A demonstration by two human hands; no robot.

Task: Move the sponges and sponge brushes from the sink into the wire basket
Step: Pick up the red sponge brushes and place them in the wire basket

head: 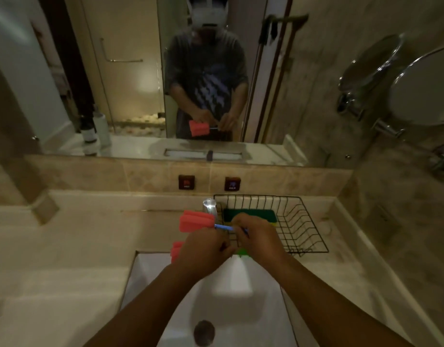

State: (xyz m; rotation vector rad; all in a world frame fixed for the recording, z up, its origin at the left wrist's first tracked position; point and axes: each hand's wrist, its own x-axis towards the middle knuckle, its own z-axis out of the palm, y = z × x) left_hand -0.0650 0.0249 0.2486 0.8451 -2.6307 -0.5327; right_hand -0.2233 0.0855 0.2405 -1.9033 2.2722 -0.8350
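Observation:
Above the sink's back edge, my right hand (pixel 259 237) pinches the blue handle of a pink sponge brush (pixel 195 221), which lies level with its head pointing left. My left hand (pixel 205 250) is a closed fist around a second pink sponge brush (pixel 176 250). That brush's head sticks out to the left, and a green tip (pixel 242 251) shows to the right of the fist. The black wire basket (pixel 314 225) stands on the counter behind and to the right of my hands. A green and yellow sponge (pixel 251 214) lies in its left part. The white sink (pixel 241 284) below holds no sponges that I can see.
A chrome faucet (pixel 209 206) rises just left of the basket, behind the held brush. The drain (pixel 204 333) sits at the sink's near end. Beige counter runs along both sides. A wall mirror (pixel 140 83) lies ahead, and round chrome mirrors (pixel 421 88) are mounted at the right.

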